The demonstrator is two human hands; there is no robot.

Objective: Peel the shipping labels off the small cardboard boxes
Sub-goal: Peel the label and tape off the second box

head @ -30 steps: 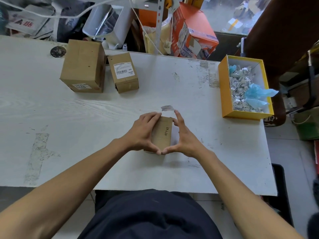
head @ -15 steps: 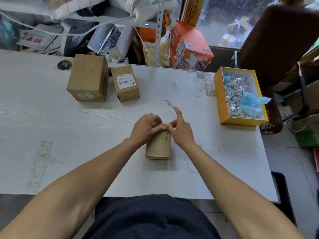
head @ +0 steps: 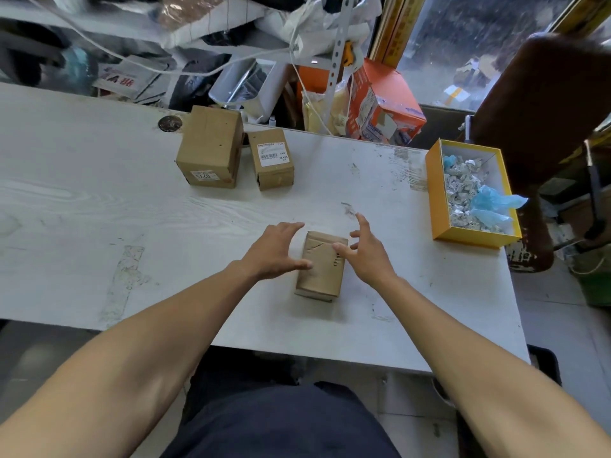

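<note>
Box (head: 320,266) lies between spread fingers of left hand (head: 271,251) and right hand (head: 367,252).

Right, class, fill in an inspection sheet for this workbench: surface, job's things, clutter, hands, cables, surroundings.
Surface: white table, scuffed, with worn patches.
Job's things: near box between the hands, no label on the faces shown; large box with a small label on its front; small box with a barcode label on top.
Clutter: yellow tray of crumpled paper scraps and blue plastic.
Hands: left hand and right hand open, fingers spread beside the near box; a small scrap sticks to the right forefinger tip.
Cables: white cord behind the table.
Surroundings: orange carton, piled bags, brown chair.
</note>
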